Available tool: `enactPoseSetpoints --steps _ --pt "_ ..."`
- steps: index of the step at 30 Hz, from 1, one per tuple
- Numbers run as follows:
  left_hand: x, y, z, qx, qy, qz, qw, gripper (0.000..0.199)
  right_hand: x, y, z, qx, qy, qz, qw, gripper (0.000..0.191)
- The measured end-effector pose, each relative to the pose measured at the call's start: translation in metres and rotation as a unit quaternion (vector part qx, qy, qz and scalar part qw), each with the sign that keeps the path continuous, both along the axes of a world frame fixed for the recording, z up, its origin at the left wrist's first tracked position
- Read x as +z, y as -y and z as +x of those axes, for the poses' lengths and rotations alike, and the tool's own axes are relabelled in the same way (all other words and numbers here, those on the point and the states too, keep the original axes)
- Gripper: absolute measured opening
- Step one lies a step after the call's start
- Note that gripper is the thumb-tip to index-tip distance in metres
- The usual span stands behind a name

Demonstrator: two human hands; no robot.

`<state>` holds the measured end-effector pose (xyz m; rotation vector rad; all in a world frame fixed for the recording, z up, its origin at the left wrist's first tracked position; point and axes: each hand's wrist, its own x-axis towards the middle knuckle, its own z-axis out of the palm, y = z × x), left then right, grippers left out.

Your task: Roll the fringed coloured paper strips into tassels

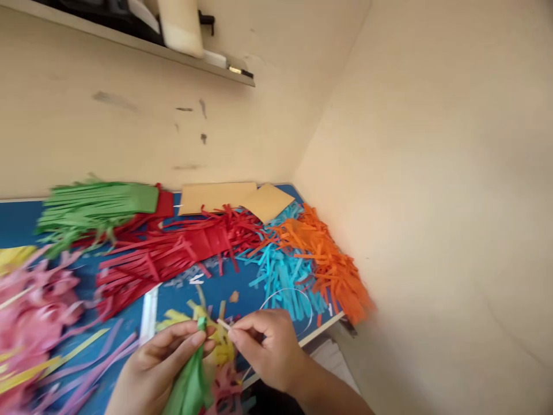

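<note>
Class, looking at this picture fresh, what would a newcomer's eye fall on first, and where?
Probably the heap of fringed bright orange paper, at the right end of the blue tabletop. Next, the long red fringed paper bundle across the middle. Low in the frame, the left hand's grip holds bunched green paper.

You are facing a blue table [17, 222] where red fringe [203, 243] is lying; pink fringe [38, 305] is resting left of it, blue fringe [285, 276] right.

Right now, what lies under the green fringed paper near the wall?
Red fringed paper and blue tabletop show at its edges; what the green paper's middle covers cannot be seen.
</note>
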<state>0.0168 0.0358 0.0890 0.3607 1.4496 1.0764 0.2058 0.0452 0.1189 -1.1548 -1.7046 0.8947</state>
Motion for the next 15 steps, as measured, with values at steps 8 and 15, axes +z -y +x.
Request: enactPoseSetpoints --steps 8,15 --pt "0.017 0.004 0.006 -0.037 0.080 0.029 0.996 0.046 0.002 -0.007 -0.013 0.064 0.037 -0.033 0.997 0.023" --pt "0.016 0.014 0.003 -0.075 0.004 0.080 0.994 0.044 0.000 0.001 -0.013 0.080 0.040 -0.009 0.996 0.021"
